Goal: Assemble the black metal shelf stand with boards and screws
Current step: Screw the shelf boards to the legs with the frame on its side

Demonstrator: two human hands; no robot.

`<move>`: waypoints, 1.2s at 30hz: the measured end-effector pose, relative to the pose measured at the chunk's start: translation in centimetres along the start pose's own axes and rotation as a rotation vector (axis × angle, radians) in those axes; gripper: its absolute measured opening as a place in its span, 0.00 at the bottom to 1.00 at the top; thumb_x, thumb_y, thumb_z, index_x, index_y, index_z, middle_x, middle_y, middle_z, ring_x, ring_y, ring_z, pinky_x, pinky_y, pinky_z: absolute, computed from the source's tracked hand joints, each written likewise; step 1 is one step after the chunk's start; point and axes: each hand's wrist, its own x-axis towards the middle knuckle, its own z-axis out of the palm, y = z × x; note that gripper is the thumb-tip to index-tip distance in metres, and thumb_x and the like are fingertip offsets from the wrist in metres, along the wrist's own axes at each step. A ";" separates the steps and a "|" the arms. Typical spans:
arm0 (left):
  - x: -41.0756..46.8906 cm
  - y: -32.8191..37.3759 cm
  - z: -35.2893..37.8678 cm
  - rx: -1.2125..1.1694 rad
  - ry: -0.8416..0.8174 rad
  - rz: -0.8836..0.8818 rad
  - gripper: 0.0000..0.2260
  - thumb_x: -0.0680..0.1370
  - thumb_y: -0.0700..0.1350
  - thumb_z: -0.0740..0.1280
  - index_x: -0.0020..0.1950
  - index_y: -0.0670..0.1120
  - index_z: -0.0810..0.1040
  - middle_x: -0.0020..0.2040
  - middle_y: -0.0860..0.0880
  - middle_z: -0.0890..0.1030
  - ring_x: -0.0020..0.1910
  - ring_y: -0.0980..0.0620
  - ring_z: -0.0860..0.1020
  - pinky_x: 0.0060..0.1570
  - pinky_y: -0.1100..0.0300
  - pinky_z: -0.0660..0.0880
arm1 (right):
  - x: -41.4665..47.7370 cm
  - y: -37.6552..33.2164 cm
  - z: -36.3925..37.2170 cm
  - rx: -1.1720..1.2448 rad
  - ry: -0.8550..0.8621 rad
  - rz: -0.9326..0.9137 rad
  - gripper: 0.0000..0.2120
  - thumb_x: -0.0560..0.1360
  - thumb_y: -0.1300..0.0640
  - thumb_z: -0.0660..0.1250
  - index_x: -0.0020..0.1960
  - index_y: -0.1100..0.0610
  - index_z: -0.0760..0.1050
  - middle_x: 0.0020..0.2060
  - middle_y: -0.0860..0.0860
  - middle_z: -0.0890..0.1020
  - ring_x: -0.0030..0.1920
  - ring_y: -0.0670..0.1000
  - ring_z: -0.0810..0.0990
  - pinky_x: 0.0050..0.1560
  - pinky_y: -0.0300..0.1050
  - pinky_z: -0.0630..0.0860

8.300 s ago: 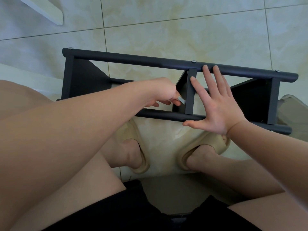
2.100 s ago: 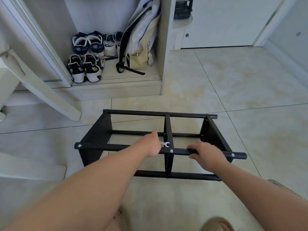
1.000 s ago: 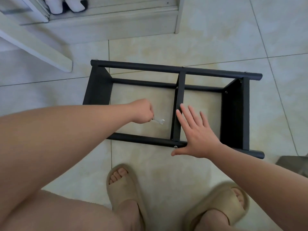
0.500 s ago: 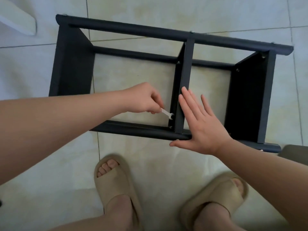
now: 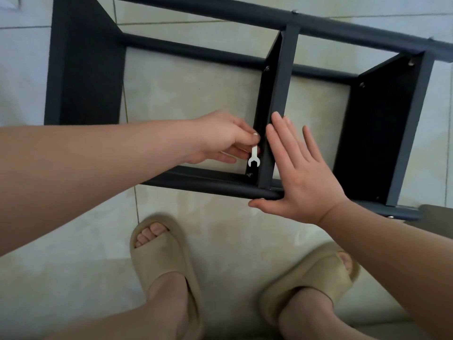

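Note:
The black metal shelf stand [image 5: 196, 182] lies on its side on the tiled floor, its round tubes running left to right and three black boards standing between them. My left hand [image 5: 220, 138] pinches a small silver wrench [image 5: 253, 159], jaws pointing down, just above a screw [image 5: 249, 174] at the foot of the middle board [image 5: 279, 94]. My right hand [image 5: 301, 173] lies flat with straight fingers against the right side of that middle board, thumb by the near tube.
My two feet in beige slippers [image 5: 166, 256] stand on the floor just in front of the stand. A grey-brown object [image 5: 438, 214] shows at the right edge behind the stand's near tube. Pale floor tiles [image 5: 196, 99] show through the frame.
The view has closed in on the stand. My left hand has turned the wrench from slanting right to pointing down over the lower screw. My right hand stays flat on the middle board.

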 end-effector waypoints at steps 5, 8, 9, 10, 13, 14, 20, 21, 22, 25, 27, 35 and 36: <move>0.1 0.0 -0.3 -0.011 0.075 -0.029 0.05 0.78 0.50 0.72 0.52 0.52 0.81 0.42 0.56 0.86 0.46 0.55 0.83 0.51 0.57 0.76 | 0.0 0.0 0.1 0.007 0.009 -0.004 0.56 0.71 0.25 0.61 0.81 0.65 0.49 0.81 0.59 0.48 0.81 0.60 0.48 0.78 0.66 0.52; -0.2 0.2 -0.3 0.015 0.061 -0.023 0.05 0.77 0.49 0.72 0.53 0.52 0.81 0.45 0.54 0.87 0.47 0.55 0.84 0.51 0.57 0.76 | 0.0 0.1 0.1 0.011 0.011 -0.003 0.56 0.71 0.25 0.61 0.81 0.65 0.49 0.81 0.59 0.49 0.82 0.60 0.47 0.78 0.66 0.52; -0.3 0.3 -0.4 0.026 0.060 -0.023 0.05 0.77 0.49 0.72 0.52 0.52 0.81 0.46 0.53 0.87 0.48 0.55 0.84 0.51 0.57 0.76 | 0.0 0.1 0.1 0.010 0.011 -0.003 0.56 0.71 0.25 0.61 0.81 0.65 0.49 0.81 0.59 0.49 0.81 0.60 0.47 0.78 0.66 0.52; -0.4 0.3 -0.4 0.036 0.061 -0.024 0.05 0.77 0.48 0.72 0.52 0.51 0.81 0.46 0.53 0.87 0.48 0.55 0.84 0.51 0.57 0.76 | 0.0 0.1 0.1 0.006 0.012 -0.002 0.56 0.71 0.25 0.61 0.81 0.65 0.49 0.81 0.60 0.49 0.81 0.60 0.47 0.78 0.66 0.52; -0.5 0.3 -0.4 0.043 0.057 -0.024 0.03 0.77 0.47 0.72 0.51 0.51 0.81 0.45 0.53 0.87 0.47 0.57 0.84 0.52 0.57 0.76 | 0.0 0.0 0.1 0.002 0.014 -0.003 0.56 0.71 0.26 0.61 0.81 0.65 0.50 0.81 0.59 0.49 0.81 0.60 0.47 0.78 0.67 0.53; -0.6 0.3 -0.4 0.042 0.055 -0.023 0.03 0.78 0.47 0.72 0.51 0.51 0.81 0.45 0.53 0.87 0.47 0.57 0.85 0.52 0.57 0.76 | 0.0 0.0 0.1 0.002 0.016 -0.003 0.56 0.71 0.26 0.61 0.81 0.65 0.50 0.81 0.59 0.49 0.81 0.60 0.48 0.78 0.67 0.53; -0.4 0.8 -0.3 0.050 0.049 -0.015 0.06 0.78 0.47 0.71 0.55 0.50 0.82 0.46 0.53 0.87 0.47 0.57 0.85 0.53 0.56 0.76 | 0.0 0.0 0.2 0.005 0.025 -0.004 0.56 0.71 0.26 0.61 0.81 0.65 0.49 0.81 0.59 0.49 0.81 0.60 0.48 0.78 0.67 0.53; -0.5 0.9 -0.3 0.051 0.041 -0.013 0.06 0.78 0.47 0.71 0.55 0.50 0.82 0.46 0.53 0.87 0.46 0.58 0.85 0.53 0.56 0.76 | 0.0 0.0 0.2 0.005 0.027 -0.004 0.56 0.71 0.26 0.61 0.81 0.65 0.49 0.81 0.59 0.49 0.81 0.60 0.48 0.78 0.67 0.53; -0.5 1.0 -0.2 0.052 0.031 -0.010 0.06 0.78 0.47 0.71 0.54 0.50 0.82 0.46 0.53 0.87 0.46 0.59 0.85 0.52 0.56 0.75 | 0.0 0.0 0.2 0.006 0.027 -0.004 0.56 0.71 0.26 0.61 0.81 0.65 0.49 0.81 0.59 0.49 0.81 0.60 0.48 0.78 0.67 0.53; -0.5 0.9 0.0 0.072 0.008 -0.006 0.04 0.78 0.47 0.71 0.52 0.50 0.82 0.45 0.52 0.87 0.44 0.59 0.85 0.52 0.56 0.75 | 0.1 0.1 0.3 0.006 0.022 -0.005 0.56 0.71 0.25 0.61 0.81 0.64 0.49 0.82 0.59 0.48 0.82 0.60 0.47 0.78 0.66 0.53; -0.5 0.8 0.1 0.104 0.005 -0.008 0.03 0.78 0.47 0.71 0.51 0.51 0.82 0.45 0.53 0.87 0.45 0.59 0.85 0.53 0.57 0.75 | 0.0 0.0 0.3 0.012 0.026 -0.004 0.56 0.71 0.25 0.61 0.81 0.65 0.49 0.81 0.59 0.49 0.81 0.60 0.48 0.78 0.67 0.53; -0.4 0.6 0.3 0.115 -0.007 -0.033 0.04 0.78 0.48 0.71 0.52 0.50 0.81 0.44 0.53 0.87 0.45 0.60 0.85 0.53 0.56 0.75 | 0.1 0.0 0.1 0.014 0.034 -0.005 0.56 0.71 0.27 0.62 0.81 0.66 0.51 0.81 0.60 0.51 0.81 0.61 0.49 0.77 0.67 0.54; -0.4 0.6 0.3 0.105 -0.013 -0.041 0.05 0.78 0.48 0.71 0.53 0.50 0.81 0.44 0.53 0.87 0.45 0.59 0.85 0.53 0.56 0.75 | 0.1 0.0 0.1 0.013 0.034 -0.005 0.56 0.71 0.27 0.63 0.81 0.66 0.52 0.81 0.61 0.51 0.81 0.61 0.49 0.77 0.67 0.54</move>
